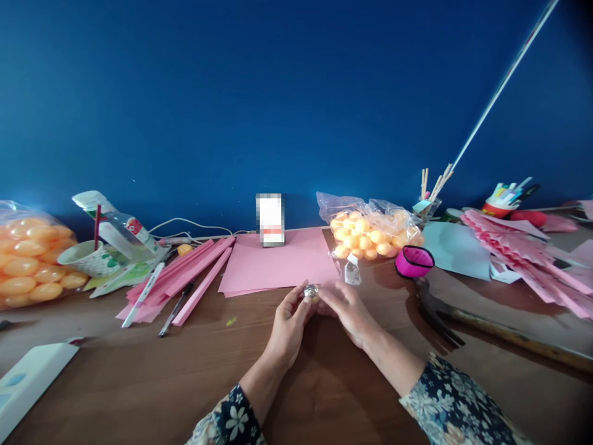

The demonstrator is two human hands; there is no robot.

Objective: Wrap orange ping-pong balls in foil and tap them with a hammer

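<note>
My left hand point(288, 326) and my right hand point(348, 309) meet over the wooden table point(139, 383), just in front of a stack of pink paper sheets point(278, 262). Between the fingertips of both hands sits a small shiny, silvery round object point(310, 290). Both hands pinch it; the fingers are curled around it. What the object is I cannot make out. My sleeves are dark with a flower print.
Folded pink paper strips point(185, 278), a pen point(175, 309) and a paper cup point(88, 256) lie left. Bags of orange balls sit at far left point(28, 253) and centre right point(370, 235). A pink tape roll point(414, 261), pink folded fans point(528, 253) and a hammer point(435, 315) lie right.
</note>
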